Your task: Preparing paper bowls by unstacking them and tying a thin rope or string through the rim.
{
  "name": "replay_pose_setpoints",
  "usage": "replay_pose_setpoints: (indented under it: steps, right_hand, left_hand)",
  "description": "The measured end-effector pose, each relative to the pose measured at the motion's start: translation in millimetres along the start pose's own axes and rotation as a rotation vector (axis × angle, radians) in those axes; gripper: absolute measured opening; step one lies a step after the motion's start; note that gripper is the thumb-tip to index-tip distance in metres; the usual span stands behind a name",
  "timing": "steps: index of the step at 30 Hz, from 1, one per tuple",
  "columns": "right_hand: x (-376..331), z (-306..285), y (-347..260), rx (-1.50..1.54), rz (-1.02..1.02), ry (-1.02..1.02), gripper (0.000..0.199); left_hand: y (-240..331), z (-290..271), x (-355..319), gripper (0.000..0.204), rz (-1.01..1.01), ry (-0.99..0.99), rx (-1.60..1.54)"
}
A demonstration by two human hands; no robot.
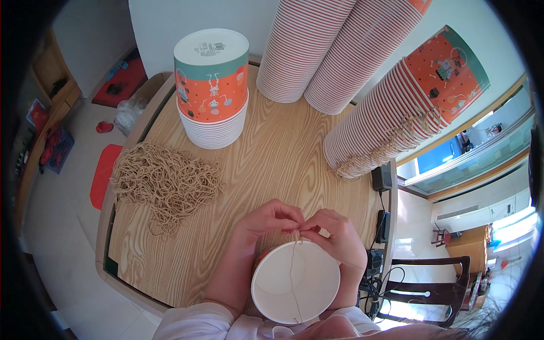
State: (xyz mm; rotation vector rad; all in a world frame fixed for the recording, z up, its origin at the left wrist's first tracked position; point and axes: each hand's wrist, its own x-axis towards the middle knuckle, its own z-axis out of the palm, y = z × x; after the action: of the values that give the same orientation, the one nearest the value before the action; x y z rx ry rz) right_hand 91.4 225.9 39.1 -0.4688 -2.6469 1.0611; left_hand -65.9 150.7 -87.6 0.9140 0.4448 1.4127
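Observation:
A white-lined paper bucket [269,289] stands close to my body with its open mouth toward me; a little orange shows on its outside. A thin tan cord [293,266] runs across the mouth from the near rim to the far rim. Just beyond the far rim, my left hand [273,217] and my right hand [335,233] meet with fingertips pinched together on the cord's end. The exact grip between the fingertips is too small to make out. Left of my hands lies a tangled heap of tan cords [164,184].
An upside-down stack of orange and green paper buckets [212,90] stands at the back left. Tall bucket stacks [306,45] rise at the back. Another leaning stack [374,122] with cords hanging along it is at the right. Black adapters and cables [374,263] line the table's right edge, beside a dark chair [453,262].

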Motion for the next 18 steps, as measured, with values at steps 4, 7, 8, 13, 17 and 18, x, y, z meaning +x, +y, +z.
replay_pose_setpoints:
  steps: [4,7,8,13,17,18]
  right_hand:
    - [-0.7,1.4,-1.5,0.031,0.061,0.013,0.015]
    - [0.1,1.1,-1.1,0.026,0.075,0.005,0.017]
    - [0.5,1.0,-1.7,0.026,0.075,0.005,0.017]
    - [0.5,0.0,-0.9,0.041,0.098,-0.029,0.020]
    - [0.3,-0.3,0.8,0.055,0.102,-0.046,0.021]
    - [0.5,-0.5,0.9,0.045,0.111,-0.055,0.021]
  left_hand:
    - [2.1,0.2,0.1,0.010,-0.018,-0.009,-0.018]
    - [1.7,-1.0,0.2,0.010,-0.011,-0.019,-0.006]
    - [1.4,-1.5,0.4,0.009,-0.006,-0.028,-0.001]
    - [-3.8,-3.8,1.2,0.007,0.013,-0.038,0.043]
    - [-6.1,-4.5,1.6,0.006,0.049,-0.039,0.090]
    - [-6.1,-4.4,1.7,0.006,0.048,-0.039,0.090]
